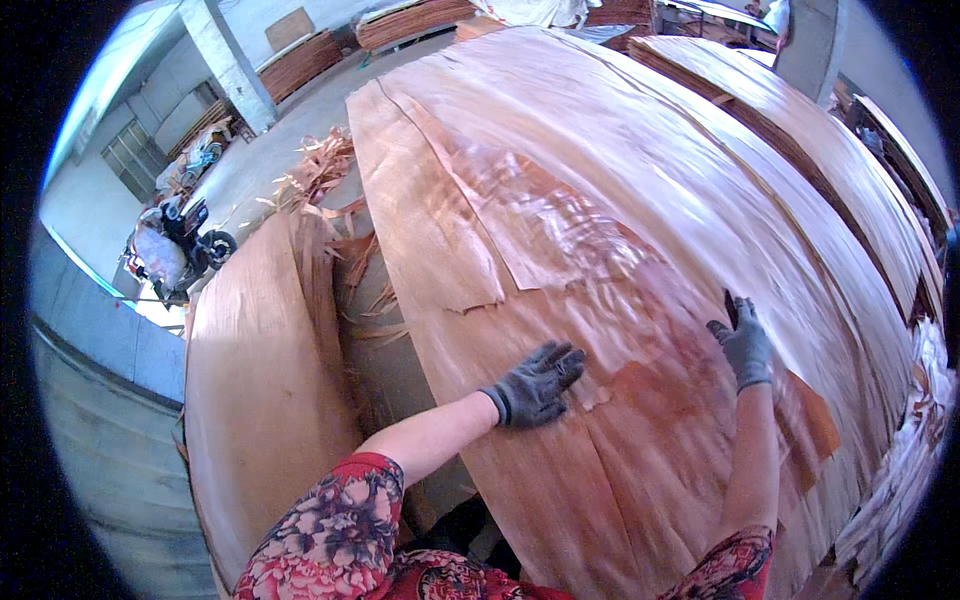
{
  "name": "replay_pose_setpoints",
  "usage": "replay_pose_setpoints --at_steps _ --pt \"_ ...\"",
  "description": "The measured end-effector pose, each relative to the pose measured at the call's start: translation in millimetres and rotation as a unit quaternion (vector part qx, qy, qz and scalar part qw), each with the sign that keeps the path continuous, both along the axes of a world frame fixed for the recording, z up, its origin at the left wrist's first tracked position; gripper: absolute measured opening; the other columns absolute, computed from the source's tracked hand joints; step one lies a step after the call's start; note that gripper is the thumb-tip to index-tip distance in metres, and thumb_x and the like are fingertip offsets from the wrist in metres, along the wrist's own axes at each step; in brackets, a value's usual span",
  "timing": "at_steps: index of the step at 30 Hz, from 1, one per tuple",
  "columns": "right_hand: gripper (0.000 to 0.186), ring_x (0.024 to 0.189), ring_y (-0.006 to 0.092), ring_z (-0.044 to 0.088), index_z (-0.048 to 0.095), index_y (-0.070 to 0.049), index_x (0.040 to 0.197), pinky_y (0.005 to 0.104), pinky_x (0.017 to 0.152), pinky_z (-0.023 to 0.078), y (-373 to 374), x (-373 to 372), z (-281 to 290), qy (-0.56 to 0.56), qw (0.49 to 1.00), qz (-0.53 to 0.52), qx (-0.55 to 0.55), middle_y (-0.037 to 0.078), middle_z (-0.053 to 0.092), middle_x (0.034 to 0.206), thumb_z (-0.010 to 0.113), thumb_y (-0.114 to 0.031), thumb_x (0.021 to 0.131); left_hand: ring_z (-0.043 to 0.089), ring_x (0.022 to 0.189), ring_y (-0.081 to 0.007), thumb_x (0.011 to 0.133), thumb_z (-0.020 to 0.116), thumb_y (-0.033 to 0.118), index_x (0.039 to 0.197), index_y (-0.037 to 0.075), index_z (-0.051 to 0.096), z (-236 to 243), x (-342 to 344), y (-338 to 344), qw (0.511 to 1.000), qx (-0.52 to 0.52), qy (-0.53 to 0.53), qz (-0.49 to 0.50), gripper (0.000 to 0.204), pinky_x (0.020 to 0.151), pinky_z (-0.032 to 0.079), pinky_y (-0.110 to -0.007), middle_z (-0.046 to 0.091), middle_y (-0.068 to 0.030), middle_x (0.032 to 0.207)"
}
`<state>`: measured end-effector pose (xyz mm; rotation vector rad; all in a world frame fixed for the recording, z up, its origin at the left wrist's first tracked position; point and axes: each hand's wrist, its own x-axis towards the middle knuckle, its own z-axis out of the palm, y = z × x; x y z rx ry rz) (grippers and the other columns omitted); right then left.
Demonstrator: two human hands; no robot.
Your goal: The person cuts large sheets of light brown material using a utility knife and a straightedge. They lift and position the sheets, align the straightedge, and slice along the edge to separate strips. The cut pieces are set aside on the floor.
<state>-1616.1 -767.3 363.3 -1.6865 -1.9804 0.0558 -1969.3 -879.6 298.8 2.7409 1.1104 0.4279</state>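
A broad stack of thin wood veneer sheets (540, 450) spreads out in front of me, pale brown with reddish patches. My left hand (537, 385), in a dark grey glove, lies flat on the veneer near its left side, fingers stretched to the right. Farther right, my right hand (745, 345) wears a grey glove with dark fingertips; its fingers are spread over the veneer surface. Neither hand grips anything. A torn veneer edge (480, 303) runs across the sheet ahead of my left hand. Between the hands, the sheet looks rippled and partly blurred.
On my left stands a lower veneer pile (260, 370), with torn strips (325, 165) on the floor beyond it. A motorbike (175, 245) is parked by the left wall. Another veneer stack (780, 130) lies at right, near a pillar (812, 50). Crumpled scraps (900, 480) hang at the right edge.
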Motion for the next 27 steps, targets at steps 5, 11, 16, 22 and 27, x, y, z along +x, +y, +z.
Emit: replay_pose_setpoints --at_steps 5,11,16,22,27 --pt "0.056 0.100 0.0366 0.054 0.054 -0.006 0.112 0.0422 0.084 0.045 32.3 -3.8 -28.4 0.010 0.990 -0.082 -0.112 0.022 0.054 0.112 0.072 -0.033 0.066 0.023 0.130 -0.0397 0.077 0.054 0.030 0.135 0.002 0.026 -13.1 -8.8 -3.7 0.998 0.032 -0.060 -0.006 0.071 0.109 0.015 -0.045 0.025 -0.0184 0.142" --pt "0.042 0.093 0.0355 0.057 0.057 -0.005 0.097 0.0422 0.078 0.046 30.8 -12.5 -19.5 0.039 0.981 -0.115 -0.152 0.019 0.060 0.099 0.069 -0.033 0.068 0.023 0.130 -0.0376 0.077 0.057 0.036 0.135 0.002 0.027 -5.9 -4.2 -4.1 0.999 -0.027 -0.029 0.026 0.073 0.108 0.014 -0.047 0.024 -0.0158 0.143" --pt "0.032 0.085 0.0345 0.060 0.059 -0.009 0.086 0.0436 0.071 0.047 32.1 -5.5 -37.0 0.012 0.982 -0.155 -0.109 0.016 0.063 0.091 0.069 -0.034 0.069 0.026 0.126 -0.0388 0.078 0.053 0.040 0.135 0.005 0.028 -8.0 -6.5 0.1 0.999 -0.007 -0.035 0.017 0.071 0.109 0.014 -0.045 0.029 -0.0121 0.140" --pt "0.028 0.079 0.0371 0.060 0.060 -0.009 0.085 0.0448 0.066 0.047 10.1 15.3 22.5 -0.029 0.984 -0.175 -0.022 0.018 0.063 0.085 0.067 -0.033 0.072 0.024 0.127 -0.0409 0.079 0.052 0.041 0.135 0.005 0.028 -20.1 -16.0 -3.0 0.998 0.025 -0.054 0.014 0.070 0.108 0.013 -0.047 0.032 -0.0143 0.138" --pt "0.030 0.078 0.0375 0.059 0.057 -0.005 0.088 0.0441 0.065 0.046 -25.5 125.2 126.1 -0.128 0.956 -0.238 0.112 0.018 0.062 0.084 0.062 -0.033 0.078 0.023 0.126 -0.0451 0.075 0.057 0.033 0.134 0.002 0.029 3.6 0.8 -5.5 0.997 -0.057 -0.016 0.049 0.072 0.107 0.014 -0.049 0.034 -0.0179 0.136"
